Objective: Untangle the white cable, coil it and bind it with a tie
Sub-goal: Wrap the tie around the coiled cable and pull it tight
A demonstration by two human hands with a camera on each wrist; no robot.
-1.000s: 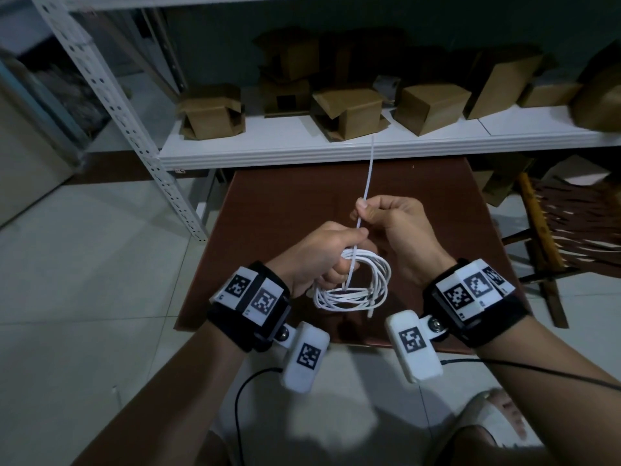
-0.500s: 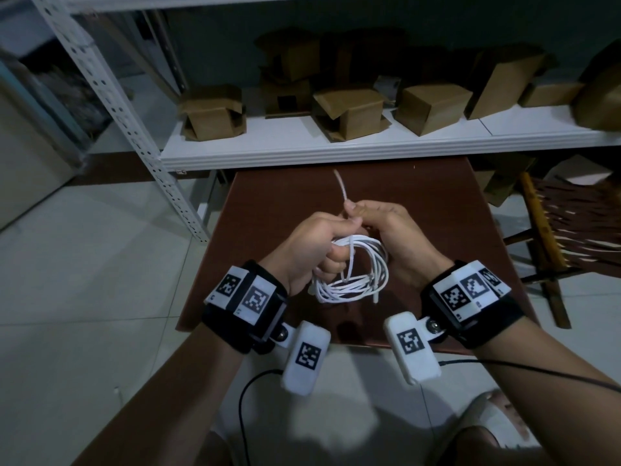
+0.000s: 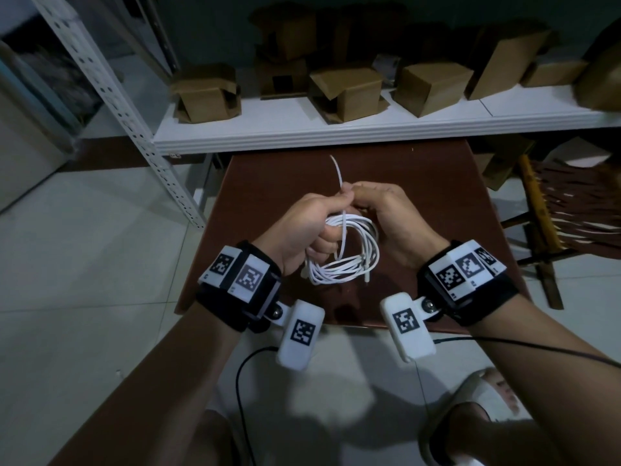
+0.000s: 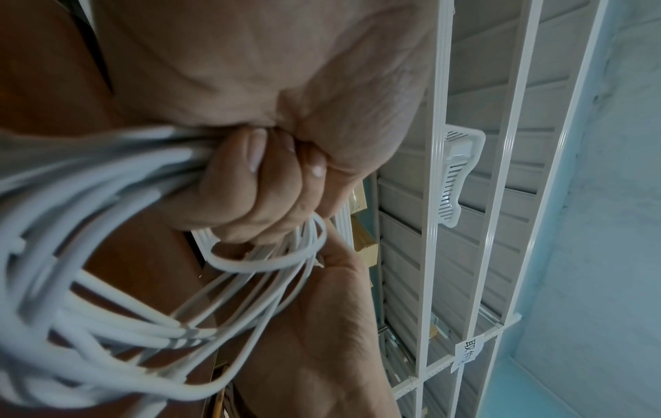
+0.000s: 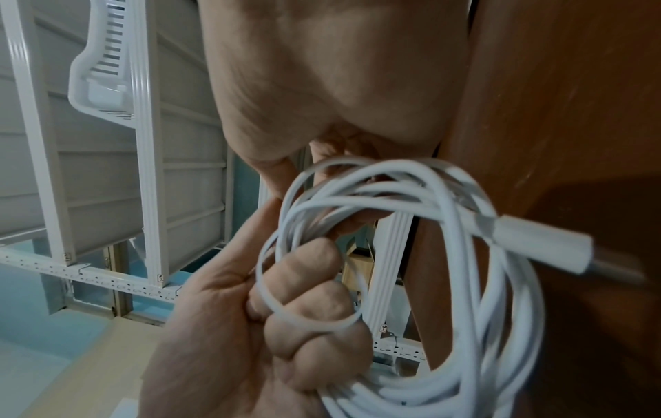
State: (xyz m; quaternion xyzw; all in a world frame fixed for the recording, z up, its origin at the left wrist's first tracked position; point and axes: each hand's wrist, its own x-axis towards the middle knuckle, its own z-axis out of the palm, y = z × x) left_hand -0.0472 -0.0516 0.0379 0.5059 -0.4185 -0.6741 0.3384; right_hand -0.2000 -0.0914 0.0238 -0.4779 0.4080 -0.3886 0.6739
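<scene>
Your left hand (image 3: 299, 227) is clenched around the white cable (image 3: 349, 257), which is already wound into a coil of several loops. The coil hangs from your fist in the air above the brown table (image 3: 437, 183), with most of the loops drooping toward 6 o'clock below your knuckles. In the left wrist view, your curled fingers (image 4: 250, 181) close tightly over the bunched strands at one side of the coil.

Your right hand (image 3: 386, 220) sits just beside the left, at 3 o'clock from it, with the fingertips of both hands meeting at the top of the coil. Its fingers are bent in toward the cable, but you cannot tell from these views exactly what they pinch. A thin white tie (image 3: 337, 176) rises from the meeting point toward 12 o'clock, curving slightly at its tip, and a strip of it runs down across the front of the coil.

In the right wrist view, the cable's plug (image 5: 543, 246) sticks out from the coil toward 3 o'clock.

Beyond the table, at 12 o'clock, a white shelf (image 3: 336, 129) carries several cardboard boxes (image 3: 349, 92).
</scene>
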